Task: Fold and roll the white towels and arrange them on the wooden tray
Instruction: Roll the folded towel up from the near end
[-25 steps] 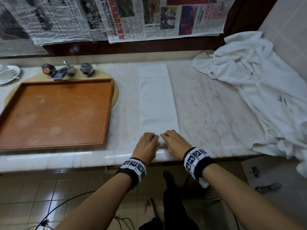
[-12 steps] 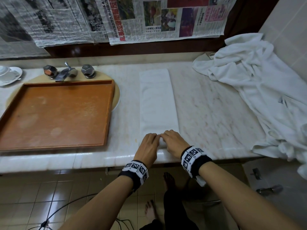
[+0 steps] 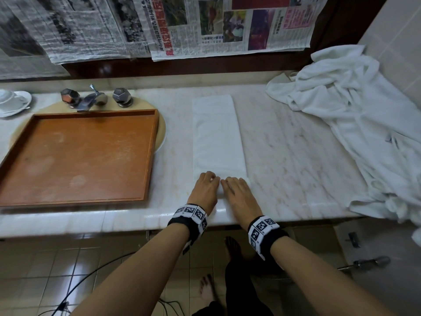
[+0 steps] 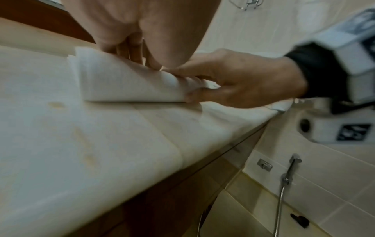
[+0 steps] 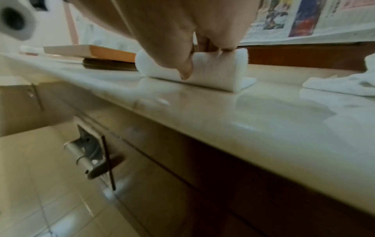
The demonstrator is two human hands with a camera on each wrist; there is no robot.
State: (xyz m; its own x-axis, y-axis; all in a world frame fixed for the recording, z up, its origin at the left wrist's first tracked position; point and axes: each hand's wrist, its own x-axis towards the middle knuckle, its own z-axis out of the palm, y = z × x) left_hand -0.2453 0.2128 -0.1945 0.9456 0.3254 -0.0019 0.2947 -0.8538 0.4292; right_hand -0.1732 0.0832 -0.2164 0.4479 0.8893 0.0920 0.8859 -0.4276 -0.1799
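A white towel, folded into a long narrow strip, lies on the marble counter and runs away from me. Its near end is rolled into a short cylinder. My left hand and right hand sit side by side on that roll, fingers curled over its top. In the right wrist view my right thumb presses the roll's near side. The left wrist view shows my left fingers over the roll and my right hand gripping it. The wooden tray lies to the left with nothing on it.
A heap of crumpled white towels covers the counter's right end. Behind the tray are a tap with two knobs and a cup on a saucer. Newspapers hang on the back wall. The counter's front edge runs just below my wrists.
Both hands have crept forward along the strip, turning the near end over itself. The roll is thicker and the flat part shorter.
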